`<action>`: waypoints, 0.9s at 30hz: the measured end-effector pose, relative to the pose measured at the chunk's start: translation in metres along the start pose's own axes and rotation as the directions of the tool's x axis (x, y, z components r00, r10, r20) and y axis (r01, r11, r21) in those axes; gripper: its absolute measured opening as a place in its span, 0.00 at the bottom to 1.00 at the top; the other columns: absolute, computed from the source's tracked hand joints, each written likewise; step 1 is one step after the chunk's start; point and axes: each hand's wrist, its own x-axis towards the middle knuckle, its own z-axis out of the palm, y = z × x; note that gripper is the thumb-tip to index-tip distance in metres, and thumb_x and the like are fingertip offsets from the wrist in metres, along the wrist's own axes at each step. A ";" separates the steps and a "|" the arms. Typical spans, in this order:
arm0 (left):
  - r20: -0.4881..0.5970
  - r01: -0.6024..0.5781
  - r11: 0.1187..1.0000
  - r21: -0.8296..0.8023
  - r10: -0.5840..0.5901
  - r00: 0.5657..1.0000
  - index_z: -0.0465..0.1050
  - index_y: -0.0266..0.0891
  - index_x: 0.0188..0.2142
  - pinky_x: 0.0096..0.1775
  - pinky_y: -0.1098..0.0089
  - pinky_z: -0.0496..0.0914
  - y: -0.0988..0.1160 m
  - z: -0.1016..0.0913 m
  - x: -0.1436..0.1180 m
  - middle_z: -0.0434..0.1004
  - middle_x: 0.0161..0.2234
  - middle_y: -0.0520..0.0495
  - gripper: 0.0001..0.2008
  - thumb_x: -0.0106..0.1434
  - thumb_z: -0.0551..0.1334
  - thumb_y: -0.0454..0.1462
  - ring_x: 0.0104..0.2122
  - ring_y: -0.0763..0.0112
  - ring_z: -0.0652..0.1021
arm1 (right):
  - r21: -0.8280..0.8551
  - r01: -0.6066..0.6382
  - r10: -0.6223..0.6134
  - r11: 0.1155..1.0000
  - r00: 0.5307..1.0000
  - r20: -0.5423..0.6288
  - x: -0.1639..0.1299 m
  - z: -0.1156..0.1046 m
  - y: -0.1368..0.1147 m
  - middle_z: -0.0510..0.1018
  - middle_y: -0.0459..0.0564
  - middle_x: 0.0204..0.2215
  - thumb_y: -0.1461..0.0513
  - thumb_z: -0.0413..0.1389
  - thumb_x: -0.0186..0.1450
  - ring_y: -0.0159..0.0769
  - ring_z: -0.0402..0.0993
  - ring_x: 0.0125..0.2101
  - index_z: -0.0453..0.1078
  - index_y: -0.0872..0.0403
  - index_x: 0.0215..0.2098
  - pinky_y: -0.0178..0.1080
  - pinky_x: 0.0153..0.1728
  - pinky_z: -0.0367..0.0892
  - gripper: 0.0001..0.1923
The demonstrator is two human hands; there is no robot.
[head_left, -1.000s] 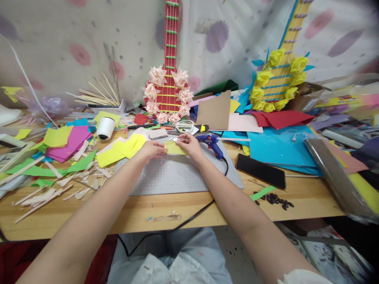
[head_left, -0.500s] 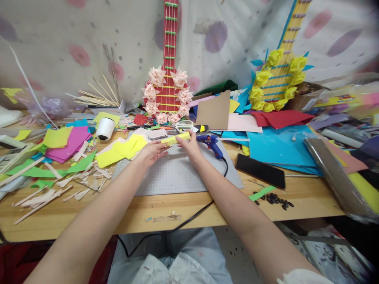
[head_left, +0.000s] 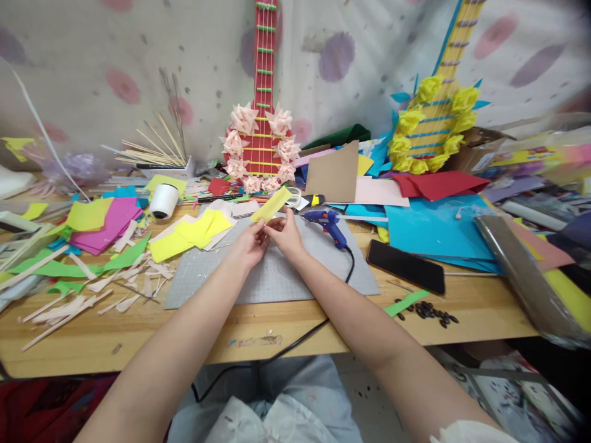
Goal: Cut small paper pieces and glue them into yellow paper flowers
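Note:
A strip of yellow paper (head_left: 272, 205) slants up and to the right above the grey cutting mat (head_left: 203, 277). My left hand (head_left: 252, 246) pinches its lower end, fingers closed. Beside it, my right hand (head_left: 284, 235) also has its fingers closed at that end, thumb and fingertips meeting those of my left hand. Just right of my right hand lies a blue glue gun (head_left: 325, 223) with a white glue stick in its back. More yellow paper pieces (head_left: 194, 234) lie to the left on the mat's edge.
A red paper guitar with pink flowers (head_left: 261, 144) and a yellow one with yellow flowers (head_left: 429, 129) lean at the back. A white cup-like roll (head_left: 164, 200), a phone (head_left: 406, 266), blue sheets (head_left: 436, 231), wood scraps (head_left: 69, 307) and black beads (head_left: 431, 311) surround the mat.
The yellow strip has turned from nearly level to a steeper slant. My left hand has moved right, close to my right hand, and both now meet at the strip's lower end.

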 end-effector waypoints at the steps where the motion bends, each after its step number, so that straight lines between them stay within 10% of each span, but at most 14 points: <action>1: 0.012 0.002 1.000 0.027 -0.002 1.000 0.69 0.38 0.28 0.29 0.78 0.66 0.001 -0.002 -0.001 0.69 0.21 0.54 0.02 0.54 0.61 0.30 0.22 0.81 0.71 | -0.012 0.000 0.000 1.000 1.000 -0.001 0.001 -0.001 0.001 0.71 0.40 0.24 0.64 0.59 0.49 0.32 0.71 0.27 0.51 0.50 0.53 0.39 0.34 0.68 0.34; 9: 0.086 -0.301 0.790 0.534 0.303 0.949 0.71 0.36 0.27 0.27 0.74 0.64 0.026 -0.021 -0.001 0.71 0.22 0.51 0.12 0.44 0.67 0.40 0.23 0.76 0.71 | -0.117 0.020 -0.012 0.993 0.997 0.070 0.006 -0.010 0.008 0.70 0.38 0.23 0.64 0.59 0.49 0.29 0.69 0.25 0.55 0.51 0.46 0.36 0.32 0.65 0.27; 14: 0.128 -0.300 0.661 0.688 0.296 0.947 0.71 0.35 0.21 0.25 0.72 0.65 0.038 -0.023 -0.001 0.70 0.18 0.50 0.05 0.42 0.64 0.34 0.22 0.72 0.71 | -0.195 0.040 -0.012 0.980 0.990 0.142 0.004 -0.012 0.005 0.70 0.37 0.22 0.63 0.59 0.49 0.28 0.68 0.24 0.56 0.51 0.46 0.35 0.30 0.64 0.28; 27: 0.017 -0.185 0.869 0.459 0.199 0.980 0.70 0.33 0.26 0.24 0.74 0.68 0.040 -0.032 0.000 0.70 0.21 0.49 0.05 0.46 0.61 0.30 0.20 0.77 0.71 | -0.088 -0.093 0.110 0.992 0.973 0.204 0.010 -0.014 0.006 0.71 0.41 0.20 0.65 0.60 0.45 0.27 0.67 0.23 0.65 0.54 0.24 0.34 0.28 0.63 0.09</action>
